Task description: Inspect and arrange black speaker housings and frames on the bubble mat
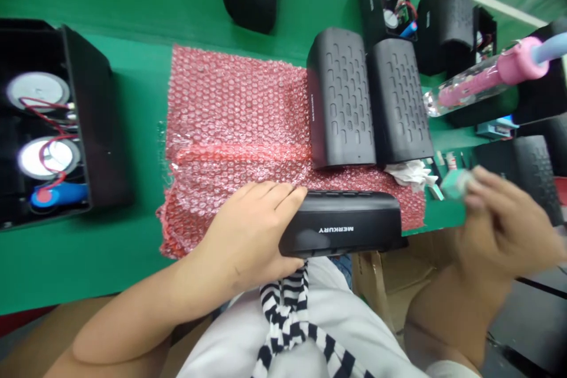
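Note:
My left hand [252,233] is wrapped around one end of a black speaker [341,230] marked MERKURY. The speaker lies on its side along the front edge of the table, partly over pink bubble wrap [234,100]. Off to the right, my right hand [505,227] is closed on a small block-like green and white thing [456,184]. Motion smears both, so its kind does not show. Just left of it lies a crumpled white cloth [411,174]. Behind the gripped speaker, a black speaker with a slotted front [343,97] rests next to a similar one [401,100].
At the left sits an opened speaker housing [97,130] with wires and a blue cylinder. More opened housings, including one at the back [250,3], stand on the green table [133,6]. A pink-topped bottle [487,77] leans at right. Below the edge is a cardboard box [398,277].

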`<state>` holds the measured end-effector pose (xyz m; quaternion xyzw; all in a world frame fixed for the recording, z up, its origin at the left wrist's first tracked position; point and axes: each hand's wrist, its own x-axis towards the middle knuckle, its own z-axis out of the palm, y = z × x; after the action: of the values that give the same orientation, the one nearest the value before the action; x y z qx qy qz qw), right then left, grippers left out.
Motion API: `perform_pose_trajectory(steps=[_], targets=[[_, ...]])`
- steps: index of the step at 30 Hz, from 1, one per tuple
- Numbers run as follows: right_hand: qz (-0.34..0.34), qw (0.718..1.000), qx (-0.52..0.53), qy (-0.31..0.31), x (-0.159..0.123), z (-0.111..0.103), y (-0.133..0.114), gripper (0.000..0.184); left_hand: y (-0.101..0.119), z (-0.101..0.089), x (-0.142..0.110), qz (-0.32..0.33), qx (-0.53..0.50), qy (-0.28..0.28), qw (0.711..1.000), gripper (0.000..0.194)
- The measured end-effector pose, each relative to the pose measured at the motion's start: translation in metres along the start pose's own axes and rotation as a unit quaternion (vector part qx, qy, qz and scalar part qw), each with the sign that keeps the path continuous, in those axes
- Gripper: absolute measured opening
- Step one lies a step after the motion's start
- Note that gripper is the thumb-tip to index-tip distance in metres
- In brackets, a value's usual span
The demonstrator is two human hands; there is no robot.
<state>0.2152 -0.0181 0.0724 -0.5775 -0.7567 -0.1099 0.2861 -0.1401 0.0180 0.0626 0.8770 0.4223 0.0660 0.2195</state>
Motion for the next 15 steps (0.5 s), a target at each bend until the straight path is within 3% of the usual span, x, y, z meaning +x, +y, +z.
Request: perform_pose_trajectory(steps=[2,4,5,7,10,15], targets=[[0.103,0.982,-0.087,0.129,-0.009,0.01,0.057,0.021,-0.001,0.001,0.0,0.001,0.003,0.003,1.0,0.076],[0.147,0.971,-0.126,0.142,-0.019,0.022,0.104,0.027,-0.002,0.002,-0.001,0.003,0.004,0.008,1.0,0.074],[0.15,0.973,-0.134,0.112,-0.023,0.028,0.121,0.03,-0.003,0.003,-0.001,0.004,0.003,0.012,1.0,0.073],[0.14,0.978,-0.139,0.071,-0.027,0.037,0.137,0.042,-0.005,0.006,-0.001,0.007,0.0,0.018,1.0,0.071],[0.126,0.983,-0.131,0.019,-0.024,0.053,0.123,0.041,-0.006,0.008,0.0,0.009,0.0,0.013,1.0,0.071],[0.087,0.99,-0.066,-0.088,-0.009,0.073,0.065,0.029,-0.003,0.004,0.002,-0.007,0.007,-0.011,1.0,0.075]])
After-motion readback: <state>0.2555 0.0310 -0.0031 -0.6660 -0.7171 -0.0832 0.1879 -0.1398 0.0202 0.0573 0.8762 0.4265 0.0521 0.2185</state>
